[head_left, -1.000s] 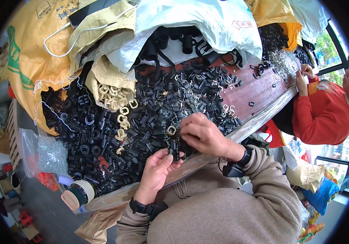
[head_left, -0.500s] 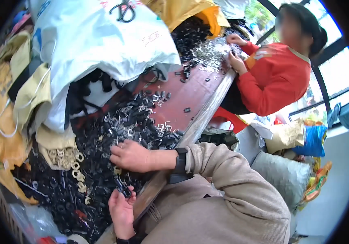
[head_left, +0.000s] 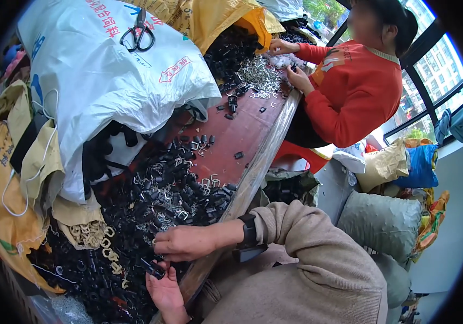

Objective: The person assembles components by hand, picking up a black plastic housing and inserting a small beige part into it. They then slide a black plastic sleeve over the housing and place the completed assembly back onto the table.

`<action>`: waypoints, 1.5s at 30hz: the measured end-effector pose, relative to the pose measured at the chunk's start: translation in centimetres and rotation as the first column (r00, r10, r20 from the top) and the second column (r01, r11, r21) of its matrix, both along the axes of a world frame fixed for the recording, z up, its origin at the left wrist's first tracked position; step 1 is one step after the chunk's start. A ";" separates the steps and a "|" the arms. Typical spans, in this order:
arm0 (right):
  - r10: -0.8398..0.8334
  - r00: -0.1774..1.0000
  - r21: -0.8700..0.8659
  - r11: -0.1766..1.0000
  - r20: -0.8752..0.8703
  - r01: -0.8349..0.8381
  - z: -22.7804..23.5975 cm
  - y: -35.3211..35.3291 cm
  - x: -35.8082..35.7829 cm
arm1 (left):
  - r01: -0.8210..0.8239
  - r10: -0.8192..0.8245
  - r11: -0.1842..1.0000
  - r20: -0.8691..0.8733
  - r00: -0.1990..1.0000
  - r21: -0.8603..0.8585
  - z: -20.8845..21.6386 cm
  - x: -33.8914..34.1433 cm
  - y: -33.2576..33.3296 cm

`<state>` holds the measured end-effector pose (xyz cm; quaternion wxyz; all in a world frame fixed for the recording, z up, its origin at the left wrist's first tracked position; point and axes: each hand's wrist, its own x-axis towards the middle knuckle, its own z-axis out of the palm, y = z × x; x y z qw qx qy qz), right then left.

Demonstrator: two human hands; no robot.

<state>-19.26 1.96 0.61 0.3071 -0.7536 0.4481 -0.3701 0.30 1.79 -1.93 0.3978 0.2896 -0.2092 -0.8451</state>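
Observation:
My left hand (head_left: 165, 294) comes up from the lower edge, palm turned up. Its fingers are closed around a black cylindrical plastic part (head_left: 154, 268). Just above it, my right hand (head_left: 184, 243), with a dark band at the wrist, has its fingers bent together close to that part. Whatever the right fingertips hold is hidden. Under both hands spreads a pile of small black plastic parts (head_left: 129, 216), mixed with silvery U-shaped metal clips (head_left: 210, 183).
A brown paper bag (head_left: 77, 216) spills cream rings (head_left: 114, 256). Scissors (head_left: 138, 36) lie on a large white sack (head_left: 107, 70). A wooden rail (head_left: 253, 175) edges the red tabletop (head_left: 226, 146). Beyond, a person in red (head_left: 350, 86) handles clips. Stuffed sacks (head_left: 380, 221) stand at right.
My view has shifted. My right hand has come closer to my left hand and now sits right above the black part. The left hand still holds that part.

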 end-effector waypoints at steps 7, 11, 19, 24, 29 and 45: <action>0.066 0.960 -0.024 0.998 0.273 -0.061 -0.3 0.6 0.7 | -0.010 0.010 1.000 -0.051 0.999 -0.009 -0.5 0.1 0.1; 0.051 0.925 0.020 0.998 0.377 -0.063 -0.2 0.2 1.1 | -0.039 0.040 0.999 -0.053 0.998 0.008 -0.3 -0.1 -0.3; -0.025 0.934 0.298 0.951 0.355 -0.088 0.4 0.9 0.4 | 0.057 -0.073 0.988 -0.111 0.991 -0.143 -0.3 -0.2 -0.4; -0.053 0.925 0.345 0.935 0.376 -0.087 -0.3 0.9 0.8 | -0.014 0.009 0.996 -0.055 0.998 -0.086 0.4 0.2 0.1; -0.124 0.926 0.279 0.960 0.357 0.021 0.4 0.7 0.9 | 0.005 -0.010 0.997 -0.062 0.998 -0.071 -0.1 0.7 -0.1; -0.232 0.829 0.517 0.852 0.509 -0.079 0.2 0.8 0.9 | 0.109 -0.104 0.990 -0.064 0.992 0.085 0.6 -0.3 -0.7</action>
